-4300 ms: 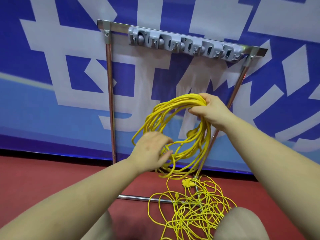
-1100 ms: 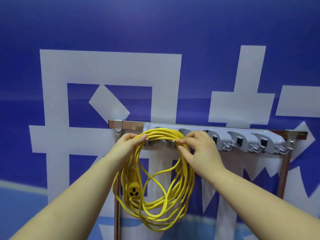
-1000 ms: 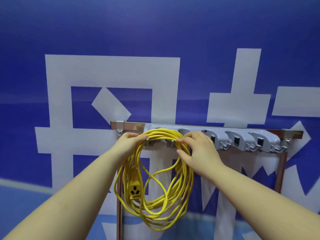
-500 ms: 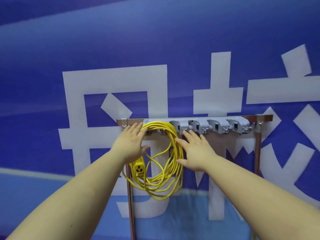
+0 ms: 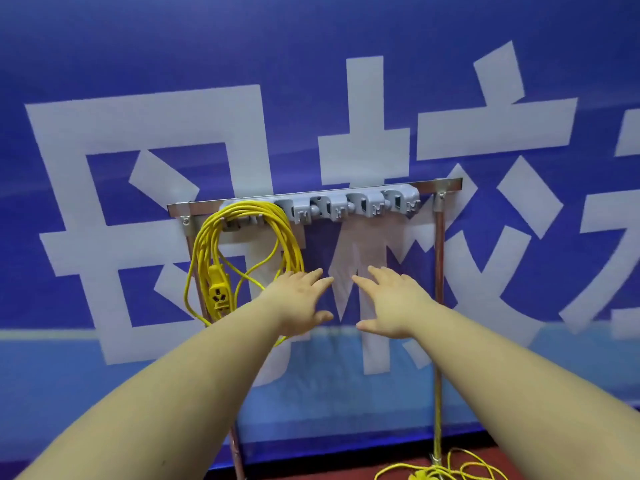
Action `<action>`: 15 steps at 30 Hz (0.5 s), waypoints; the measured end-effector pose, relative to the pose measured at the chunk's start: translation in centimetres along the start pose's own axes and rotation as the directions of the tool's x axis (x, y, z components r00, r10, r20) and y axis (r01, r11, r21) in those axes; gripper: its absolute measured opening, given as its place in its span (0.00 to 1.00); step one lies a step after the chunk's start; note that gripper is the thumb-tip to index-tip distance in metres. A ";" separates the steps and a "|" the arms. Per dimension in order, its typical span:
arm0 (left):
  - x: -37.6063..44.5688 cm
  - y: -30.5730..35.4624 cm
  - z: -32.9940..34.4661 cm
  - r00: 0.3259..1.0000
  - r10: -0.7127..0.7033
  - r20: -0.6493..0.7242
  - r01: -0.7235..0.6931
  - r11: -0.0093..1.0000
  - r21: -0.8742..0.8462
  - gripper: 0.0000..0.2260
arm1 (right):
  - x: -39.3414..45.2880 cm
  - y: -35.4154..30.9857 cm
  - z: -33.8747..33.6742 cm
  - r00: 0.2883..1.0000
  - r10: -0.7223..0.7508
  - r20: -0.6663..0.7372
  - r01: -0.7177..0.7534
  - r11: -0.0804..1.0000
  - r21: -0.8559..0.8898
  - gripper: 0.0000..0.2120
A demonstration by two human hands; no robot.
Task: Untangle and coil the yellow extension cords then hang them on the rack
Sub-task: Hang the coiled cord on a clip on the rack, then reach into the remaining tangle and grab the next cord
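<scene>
Coiled yellow cord [image 5: 242, 258] hangs in long oval loops from grey hook strip [image 5: 322, 207] at rack [image 5: 438, 258] left end, socket block [image 5: 219, 292] dangling inside. Left hand [image 5: 302, 303], right hand [image 5: 391, 303]: fingers spread, empty. Loose cord [image 5: 446, 471] on floor by rack's right post.

A coiled yellow cord [image 5: 242, 258] hangs from the left end of the grey hook strip [image 5: 346, 206] on the rack [image 5: 438, 271], socket end dangling. Both hands, left [image 5: 301, 303] and right [image 5: 391, 303], are spread flat and empty, nearer than the rack. A loose cord [image 5: 446, 471] lies on the red floor, lower right.
</scene>
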State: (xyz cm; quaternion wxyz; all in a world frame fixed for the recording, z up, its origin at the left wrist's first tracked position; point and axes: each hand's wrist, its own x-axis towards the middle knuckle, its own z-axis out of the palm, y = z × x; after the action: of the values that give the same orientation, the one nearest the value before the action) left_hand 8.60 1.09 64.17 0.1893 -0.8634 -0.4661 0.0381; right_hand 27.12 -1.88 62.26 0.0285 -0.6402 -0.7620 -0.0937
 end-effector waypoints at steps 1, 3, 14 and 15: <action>0.4 0.7 0.6 1.000 0.009 0.020 -0.009 1.000 -0.015 0.31 | -0.3 0.6 0.9 1.000 0.014 0.019 -0.014 1.000 0.010 0.41; 1.2 1.8 2.1 0.998 0.030 0.054 -0.028 0.999 -0.042 0.31 | -0.8 1.9 3.2 0.997 0.041 0.065 -0.043 0.999 0.029 0.40; 6.4 8.2 16.4 0.929 0.159 0.333 -0.106 0.979 -0.172 0.31 | -1.7 8.1 18.1 0.936 0.124 0.329 -0.151 0.987 0.059 0.40; 6.9 9.0 17.9 0.919 0.168 0.356 -0.108 0.977 -0.181 0.31 | -1.9 8.6 19.7 0.924 0.138 0.356 -0.172 0.983 0.064 0.40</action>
State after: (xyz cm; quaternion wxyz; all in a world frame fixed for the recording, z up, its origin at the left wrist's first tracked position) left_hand 15.25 7.53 45.16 0.0262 -0.8838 -0.4326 0.1760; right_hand 37.40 1.25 43.54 -0.0703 -0.7028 -0.7053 0.0603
